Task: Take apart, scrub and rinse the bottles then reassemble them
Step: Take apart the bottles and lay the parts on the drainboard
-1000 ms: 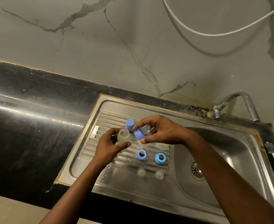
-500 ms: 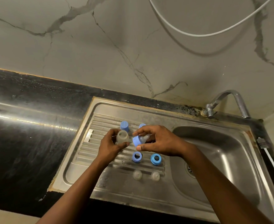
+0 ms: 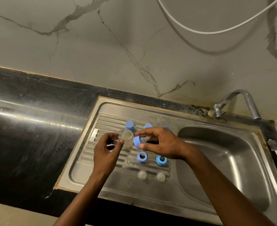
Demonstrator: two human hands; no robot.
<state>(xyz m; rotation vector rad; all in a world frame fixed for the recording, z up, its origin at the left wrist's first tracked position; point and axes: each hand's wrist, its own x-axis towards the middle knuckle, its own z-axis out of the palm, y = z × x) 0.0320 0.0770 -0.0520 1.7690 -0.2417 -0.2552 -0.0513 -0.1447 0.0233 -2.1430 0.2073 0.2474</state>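
Screwing the collar [image 3: 137, 141] on calls for squaring it first. The right hand [image 3: 160, 144] pinches it, tilted, just beside the bottle [image 3: 127, 138] on the drainboard [image 3: 101, 123]. The left hand [image 3: 107, 145] grips the bottle lightly with thumb and fingertip; a firmer hold would likely help.

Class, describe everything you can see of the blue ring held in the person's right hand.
The blue ring looks like plastic, with a clear teat fitted through it. It is held tilted on its side above the sink's drainboard, pinched by the right hand, thumb below and forefinger above. Its wide end faces the translucent bottle close beside it; whether they touch cannot be told.
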